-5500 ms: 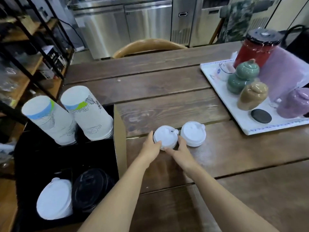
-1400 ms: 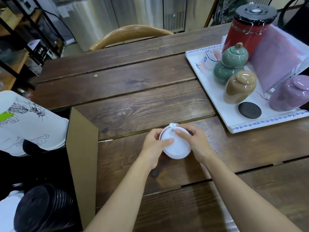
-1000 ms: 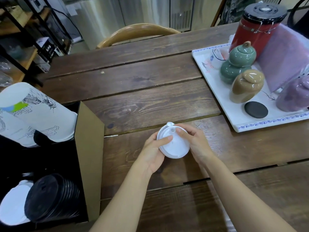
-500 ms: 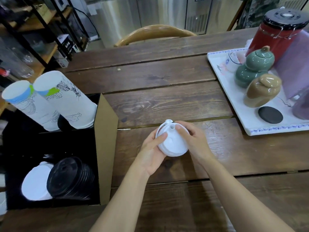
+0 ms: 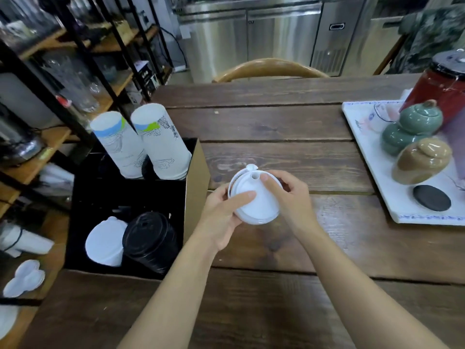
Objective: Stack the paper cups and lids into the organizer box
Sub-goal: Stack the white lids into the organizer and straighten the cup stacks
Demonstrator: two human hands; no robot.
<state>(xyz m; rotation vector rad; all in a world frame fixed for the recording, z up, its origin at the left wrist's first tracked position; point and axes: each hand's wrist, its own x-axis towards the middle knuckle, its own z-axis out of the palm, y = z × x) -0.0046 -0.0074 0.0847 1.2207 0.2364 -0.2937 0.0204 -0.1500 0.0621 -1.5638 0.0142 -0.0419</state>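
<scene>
Both hands hold a white lid stack (image 5: pixel 253 202) just above the wooden table (image 5: pixel 276 127). My left hand (image 5: pixel 221 215) grips its left rim with the thumb on top. My right hand (image 5: pixel 289 197) grips the right rim, one finger next to the sip hole. To the left stands the organizer box (image 5: pixel 196 177), black inside with a brown cardboard wall. Two stacks of white paper cups (image 5: pixel 161 144) lean in its far part. A stack of white lids (image 5: pixel 105 243) and a stack of black lids (image 5: pixel 151 240) lie in its near part.
A white tray (image 5: pixel 372 172) at the right holds green and tan ceramic jars, a red canister (image 5: pixel 442 84) and a black disc. A wooden chair back (image 5: pixel 269 69) is behind the table. Black metal shelving (image 5: pixel 63 71) with glassware stands at the left.
The two separate white lids on the table have been joined into one stack held in both hands. The hands with the lids have barely moved since; my view has swung left, showing more of the box.
</scene>
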